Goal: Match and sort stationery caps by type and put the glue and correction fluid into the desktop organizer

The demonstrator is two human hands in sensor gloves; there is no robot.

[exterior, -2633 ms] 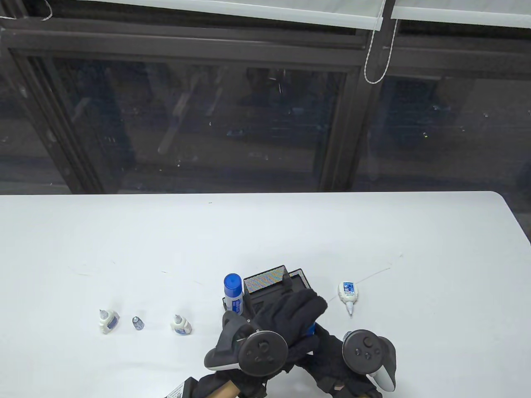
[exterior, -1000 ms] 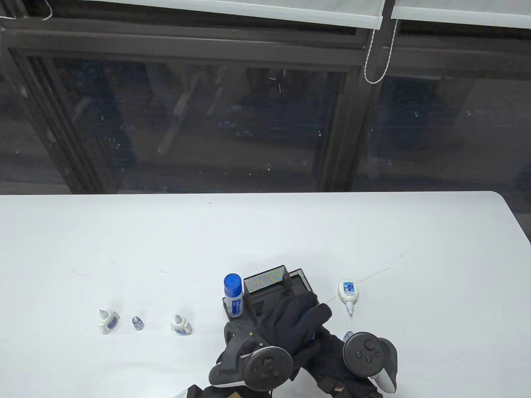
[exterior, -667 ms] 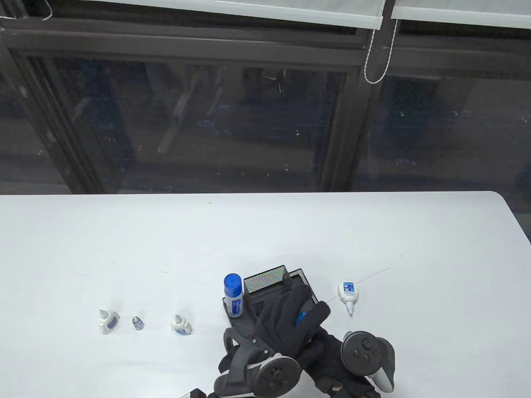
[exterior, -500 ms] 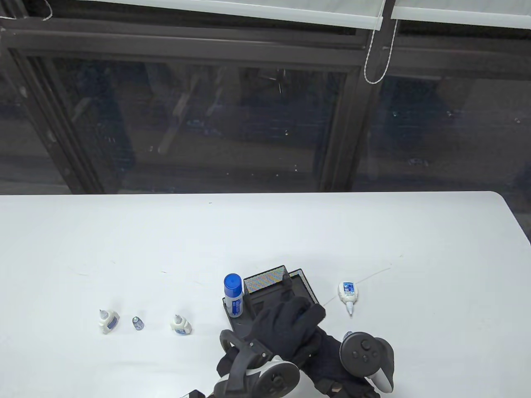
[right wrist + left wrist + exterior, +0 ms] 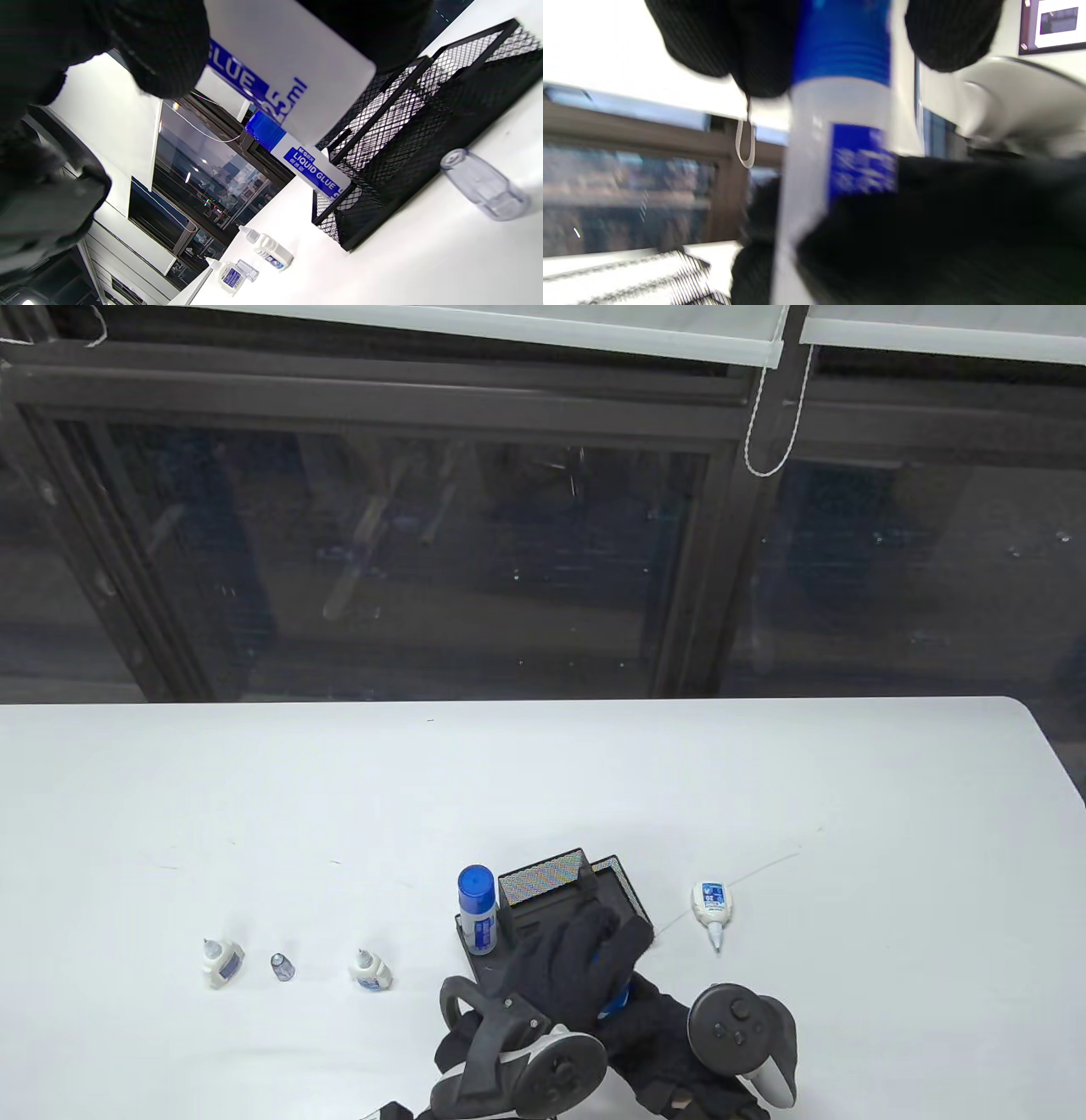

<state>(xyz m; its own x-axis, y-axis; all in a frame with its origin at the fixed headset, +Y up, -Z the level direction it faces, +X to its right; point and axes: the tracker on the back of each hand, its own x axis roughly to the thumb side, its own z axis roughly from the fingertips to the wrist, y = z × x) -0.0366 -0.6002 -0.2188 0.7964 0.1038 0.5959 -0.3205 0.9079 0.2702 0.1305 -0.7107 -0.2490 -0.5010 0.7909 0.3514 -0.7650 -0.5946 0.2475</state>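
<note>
A white liquid glue bottle (image 5: 835, 178) with a blue ribbed cap (image 5: 842, 46) is held between both hands just in front of the black mesh organizer (image 5: 543, 882). My left hand (image 5: 607, 942) reaches over from above and its fingers (image 5: 755, 51) grip the cap. My right hand (image 5: 662, 1044) holds the bottle's body (image 5: 288, 55) from below. A second blue-capped glue bottle (image 5: 477, 903) stands in the organizer's left compartment. In the table view the held bottle shows only as blue patches (image 5: 612, 999) between the gloves.
A correction fluid bottle (image 5: 709, 903) lies uncapped to the right of the organizer. Two more small white bottles (image 5: 221, 963) (image 5: 369, 969) and a small clear cap (image 5: 282, 966) sit at the left. Another clear cap (image 5: 483, 184) lies by the organizer's near side.
My left hand has drawn back slightly toward the near edge and rolled at the wrist over the cap. Both hands have drifted a little to the left. Everything on the table stays put.
</note>
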